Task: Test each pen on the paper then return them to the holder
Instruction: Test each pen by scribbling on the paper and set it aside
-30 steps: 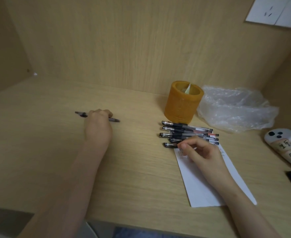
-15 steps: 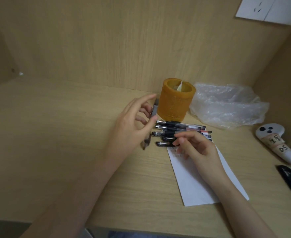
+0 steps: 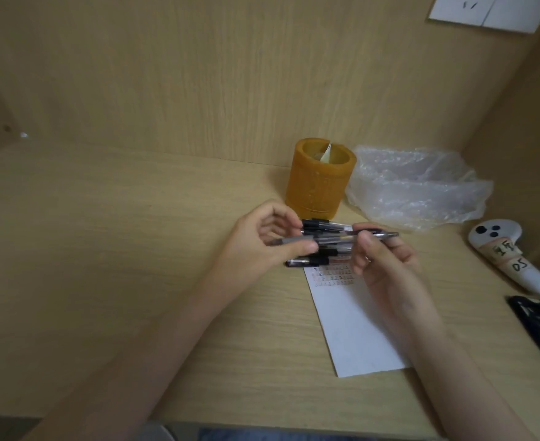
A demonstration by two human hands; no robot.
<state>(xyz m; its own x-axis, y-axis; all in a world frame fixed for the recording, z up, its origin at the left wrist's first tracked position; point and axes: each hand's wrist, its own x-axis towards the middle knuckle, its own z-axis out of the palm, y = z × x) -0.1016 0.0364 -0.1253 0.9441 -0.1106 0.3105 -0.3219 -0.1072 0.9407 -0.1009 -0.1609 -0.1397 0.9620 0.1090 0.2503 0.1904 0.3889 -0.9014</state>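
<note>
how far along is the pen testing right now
Done: rows of test scribbles mark the top of the paper. In hand: the left hand and right hand grip one pen between them. To do: the other pens lie on the desk, and no pen shows in the orange holder.

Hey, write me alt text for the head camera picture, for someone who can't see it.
A left hand and a right hand pinch one pen level between them above loose pens lying on a wooden desk. An orange holder stands behind them, scribbled paper lies nearer the camera, a plastic bag to the right.
</note>
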